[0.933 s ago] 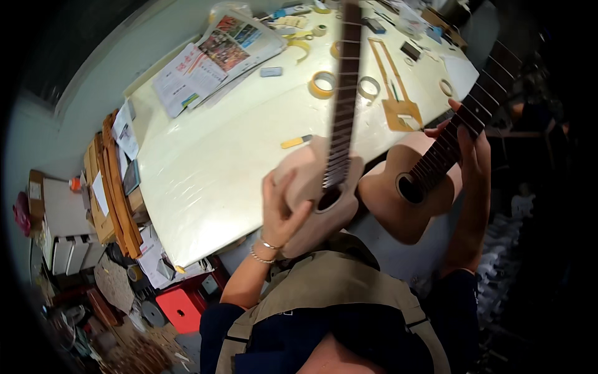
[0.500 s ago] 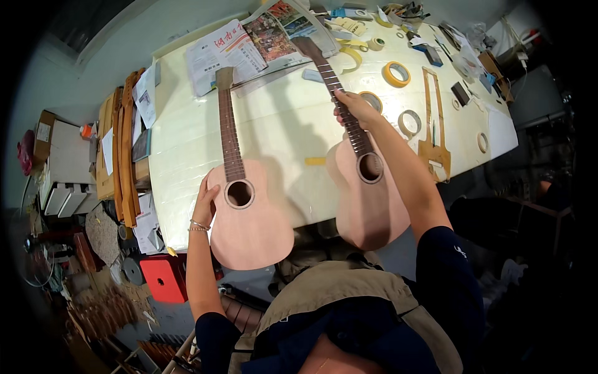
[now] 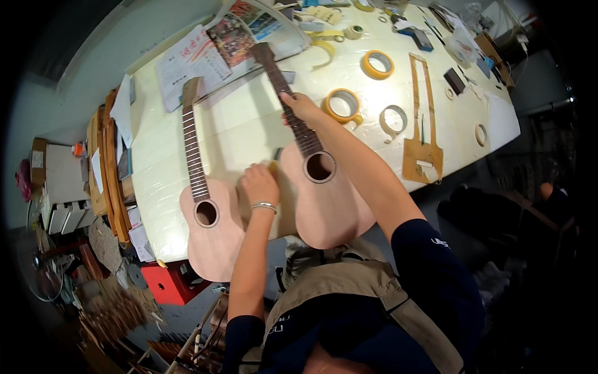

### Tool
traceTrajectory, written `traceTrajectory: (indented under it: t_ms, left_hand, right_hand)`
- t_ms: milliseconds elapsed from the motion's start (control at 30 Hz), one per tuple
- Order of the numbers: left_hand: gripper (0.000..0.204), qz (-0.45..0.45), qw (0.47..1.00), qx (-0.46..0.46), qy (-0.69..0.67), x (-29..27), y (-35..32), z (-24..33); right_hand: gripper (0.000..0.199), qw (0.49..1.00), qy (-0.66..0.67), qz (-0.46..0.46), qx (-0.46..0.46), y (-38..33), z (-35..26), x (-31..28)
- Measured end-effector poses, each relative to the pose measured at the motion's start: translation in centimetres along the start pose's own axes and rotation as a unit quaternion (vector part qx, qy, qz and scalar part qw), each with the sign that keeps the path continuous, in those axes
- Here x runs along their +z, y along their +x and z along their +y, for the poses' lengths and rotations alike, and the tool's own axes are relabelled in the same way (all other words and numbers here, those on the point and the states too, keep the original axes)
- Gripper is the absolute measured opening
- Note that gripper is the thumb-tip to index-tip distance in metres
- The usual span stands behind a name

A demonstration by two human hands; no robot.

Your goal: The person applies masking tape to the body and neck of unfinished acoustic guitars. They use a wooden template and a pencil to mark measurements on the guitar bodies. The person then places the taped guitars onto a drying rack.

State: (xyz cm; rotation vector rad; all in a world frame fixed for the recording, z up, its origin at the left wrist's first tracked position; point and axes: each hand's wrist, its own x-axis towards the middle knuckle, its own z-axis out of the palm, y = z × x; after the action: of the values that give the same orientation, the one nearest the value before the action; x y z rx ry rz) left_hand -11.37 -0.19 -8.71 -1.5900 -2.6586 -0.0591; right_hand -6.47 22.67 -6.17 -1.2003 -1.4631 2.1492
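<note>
Two unfinished ukuleles, with bare pinkish bodies and dark fretboards, lie side by side. My right hand [image 3: 303, 111] is wrapped round the neck of the right ukulele [image 3: 330, 209], whose lower body reaches past the table's near edge. On the left, the other ukulele [image 3: 210, 240] lies face up, no longer held. Between the two bodies, my left hand [image 3: 260, 185] is low over the table with its fingers curled. A small yellow strip [image 3: 273, 167] shows beside its fingertips and seems pinched there; the fingertips are partly hidden.
Newspapers [image 3: 196, 62] lie under the headstocks on the pale table [image 3: 156, 153]. Tape rolls [image 3: 378, 65] and a flat tan wooden template [image 3: 422, 156] are on the right. Long wooden strips [image 3: 112, 168] stand at the left edge, above a red box [image 3: 171, 283].
My left hand has left the left ukulele's body and moved right to the yellow strip. My right hand still grips the other neck. The whole view has shifted somewhat.
</note>
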Motion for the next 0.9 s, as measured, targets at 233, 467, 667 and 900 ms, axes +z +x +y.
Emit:
traceTrajectory:
  t_ms: [233,467,667,900]
  left_hand:
    - [0.038,-0.038,0.994,-0.097,0.027,0.3,-1.6,-2.6]
    - [0.043,-0.043,0.894,-0.168,-0.413,-4.7,-9.6,3.2]
    - [0.052,-0.027,0.902,-0.178,-0.391,-4.1,-13.9,6.7]
    - [0.054,-0.02,0.909,-0.173,-0.379,-4.5,-13.8,7.4]
  right_hand:
    - [0.041,0.894,-0.29,0.222,-0.259,-7.6,-0.1,-6.5]
    - [0.031,0.624,-0.625,0.469,-0.028,-14.8,6.7,-28.5]
    - [0.038,0.839,-0.475,0.261,-0.054,-18.1,6.3,-33.0]
    - [0.042,0.729,-0.545,0.225,-0.348,-23.1,8.8,-33.4]
